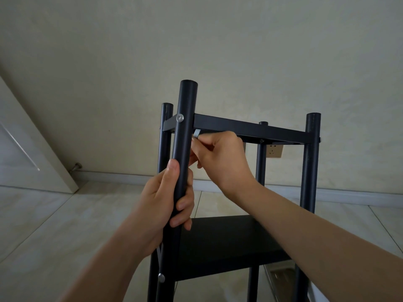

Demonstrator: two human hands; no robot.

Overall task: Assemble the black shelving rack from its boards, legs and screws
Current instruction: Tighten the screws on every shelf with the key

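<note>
The black shelving rack stands upright in the middle of the view, with its top board (pixel 250 127) and a lower board (pixel 226 243) fixed between black legs. My left hand (pixel 168 205) grips the near left leg (pixel 185 127) below a silver screw head (pixel 180 117). My right hand (pixel 220 158) pinches a small silver hex key (pixel 197 134) just under the top board, behind that leg. A second silver screw (pixel 161 277) shows low on the near left leg. The right legs (pixel 310 166) stand untouched.
A pale wall rises behind the rack, with a power socket (pixel 273 150) seen through the frame. A white door (pixel 28 149) and its doorstop (pixel 76 166) are at the left. The tiled floor (pixel 65 225) spreads around the rack.
</note>
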